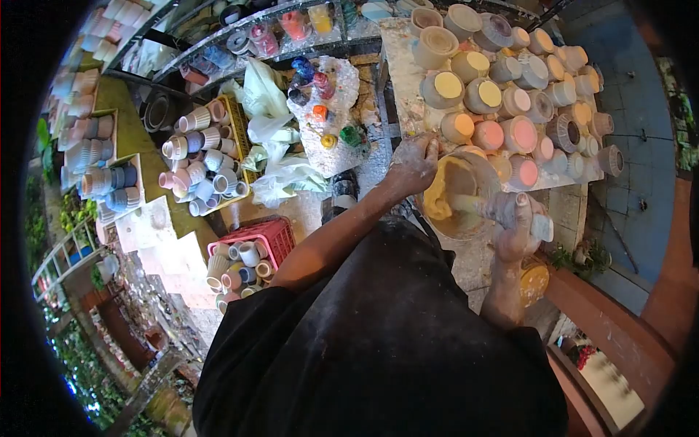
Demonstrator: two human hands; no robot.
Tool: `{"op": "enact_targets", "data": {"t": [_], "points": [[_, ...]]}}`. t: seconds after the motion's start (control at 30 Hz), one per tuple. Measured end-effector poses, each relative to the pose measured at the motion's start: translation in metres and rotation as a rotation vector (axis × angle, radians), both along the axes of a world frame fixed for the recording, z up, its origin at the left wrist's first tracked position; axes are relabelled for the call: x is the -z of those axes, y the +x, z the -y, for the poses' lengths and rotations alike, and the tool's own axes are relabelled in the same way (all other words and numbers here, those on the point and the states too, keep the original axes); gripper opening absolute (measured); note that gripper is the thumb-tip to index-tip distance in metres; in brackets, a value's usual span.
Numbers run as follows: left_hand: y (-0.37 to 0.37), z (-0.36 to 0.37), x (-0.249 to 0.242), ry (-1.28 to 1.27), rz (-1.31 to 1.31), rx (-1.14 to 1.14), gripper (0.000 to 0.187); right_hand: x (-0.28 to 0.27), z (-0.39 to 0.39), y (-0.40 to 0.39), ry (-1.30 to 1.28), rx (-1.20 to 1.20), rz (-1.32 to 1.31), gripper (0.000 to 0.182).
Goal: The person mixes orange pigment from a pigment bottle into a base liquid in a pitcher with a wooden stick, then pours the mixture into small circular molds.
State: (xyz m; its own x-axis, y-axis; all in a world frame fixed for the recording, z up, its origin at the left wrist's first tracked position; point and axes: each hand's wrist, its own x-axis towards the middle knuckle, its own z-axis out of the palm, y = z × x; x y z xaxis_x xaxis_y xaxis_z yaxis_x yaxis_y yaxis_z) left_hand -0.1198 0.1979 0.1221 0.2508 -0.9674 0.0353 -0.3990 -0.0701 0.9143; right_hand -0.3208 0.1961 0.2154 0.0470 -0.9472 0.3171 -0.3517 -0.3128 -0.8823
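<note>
Bowl (482, 173), just one, holds yellow mixture at the near-left corner of the worktop (403, 87), beside dozens of pots (483, 96). The left hand (412, 167) bends its fingers at the rim, forearm slanting; the right hand (514, 227), forearm nearly upright, grasps one pale tool (467, 205) reaching inside.

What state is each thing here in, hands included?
Round grey bowl: partly coated with yellow mixture.
Pale long tool: reaching into bowl.
Right hand: closed around the tool.
Left hand: at the bowl's rim.
Yellow plastic crate: full of small pots.
Red plastic crate: likewise.
Round tabletop pots: packed close together.
</note>
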Motion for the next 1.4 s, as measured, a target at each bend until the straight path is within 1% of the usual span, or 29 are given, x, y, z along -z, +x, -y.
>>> {"op": "enact_targets", "data": {"t": [0.07, 0.17, 0.27, 0.37, 0.4, 0.5, 0.6, 0.67, 0.73, 0.77, 0.8, 0.9, 0.93, 0.97, 1.03, 1.1, 1.13, 1.17, 1.2, 1.23, 1.27, 1.3, 1.33, 1.4], "points": [[-0.001, 0.002, 0.003, 0.003, 0.005, -0.02, 0.017, 0.001, 0.005, 0.017, -0.062, -0.01, 0.167, 0.016], [0.002, 0.0, -0.004, 0.032, 0.021, -0.024, 0.017, -0.01, 0.016, 0.027, -0.235, -0.043, -0.002, 0.015], [0.0, -0.002, -0.002, 0.024, 0.022, -0.027, 0.017, -0.019, 0.027, 0.033, -0.362, -0.071, -0.265, 0.014], [-0.001, -0.003, -0.001, 0.039, -0.016, -0.012, 0.017, -0.005, 0.033, 0.036, -0.324, -0.233, -0.291, 0.014], [-0.001, -0.003, 0.003, 0.035, -0.011, -0.019, 0.017, 0.004, 0.032, 0.034, -0.249, -0.263, -0.226, 0.013], [0.001, -0.002, -0.006, 0.024, -0.01, -0.007, 0.018, 0.041, 0.024, 0.023, 0.056, -0.128, -0.057, 0.014], [0.001, -0.001, -0.004, 0.015, 0.027, -0.03, 0.02, 0.047, 0.018, 0.013, -0.51, -0.175, -0.455, 0.013], [-0.006, -0.001, 0.009, -0.028, 0.063, -0.029, 0.021, 0.044, 0.0, 0.016, -0.377, -0.126, -0.346, 0.01], [-0.013, -0.004, 0.042, -0.074, 0.082, -0.003, 0.021, 0.043, -0.006, 0.032, -0.087, -0.314, 0.092, 0.01], [-0.016, -0.006, 0.058, -0.079, 0.074, 0.014, 0.021, 0.038, -0.004, 0.036, 0.158, -0.508, 0.455, 0.012], [-0.016, -0.007, 0.061, -0.108, 0.072, 0.001, 0.021, 0.034, -0.001, 0.041, 0.42, -0.685, 0.813, 0.014], [-0.011, -0.006, 0.04, -0.253, 0.144, -0.078, 0.021, 0.033, 0.025, 0.066, 0.382, -0.621, 0.88, 0.016], [-0.007, -0.006, 0.029, -0.282, 0.174, -0.094, 0.021, 0.047, 0.035, 0.058, 0.16, -0.424, 0.546, 0.015], [-0.005, -0.007, 0.018, -0.253, 0.185, -0.079, 0.02, 0.069, 0.048, 0.043, -0.057, -0.218, 0.21, 0.015], [0.001, -0.005, 0.009, -0.204, 0.167, -0.038, 0.019, 0.08, 0.064, 0.03, -0.128, -0.012, 0.003, 0.016], [0.003, -0.007, 0.006, -0.144, 0.093, 0.014, 0.018, 0.074, 0.058, 0.01, 0.125, -0.06, 0.244, 0.018], [0.002, -0.006, 0.007, -0.101, 0.058, -0.001, 0.018, 0.067, 0.053, 0.005, 0.228, -0.089, 0.363, 0.019], [0.001, -0.004, 0.008, -0.06, 0.023, -0.016, 0.018, 0.058, 0.048, 0.002, 0.283, -0.152, 0.48, 0.019], [-0.001, -0.003, 0.009, -0.017, -0.015, -0.03, 0.018, 0.058, 0.043, 0.0, 0.248, -0.143, 0.423, 0.019], [-0.003, -0.004, 0.012, -0.048, -0.017, -0.038, 0.018, 0.058, 0.039, -0.002, 0.213, -0.133, 0.367, 0.018], [-0.004, -0.003, 0.015, -0.08, -0.019, -0.046, 0.018, 0.069, 0.033, -0.005, 0.086, -0.053, 0.139, 0.016], [-0.005, -0.003, 0.016, -0.114, -0.02, -0.054, 0.018, 0.069, 0.03, -0.001, 0.059, -0.01, 0.056, 0.012], [-0.002, -0.003, 0.012, -0.078, -0.002, -0.038, 0.018, 0.066, 0.025, 0.006, 0.033, 0.035, -0.027, 0.009], [0.002, -0.005, 0.004, -0.003, 0.031, -0.009, 0.019, 0.058, 0.016, 0.018, 0.186, 0.027, 0.086, 0.011]]}}
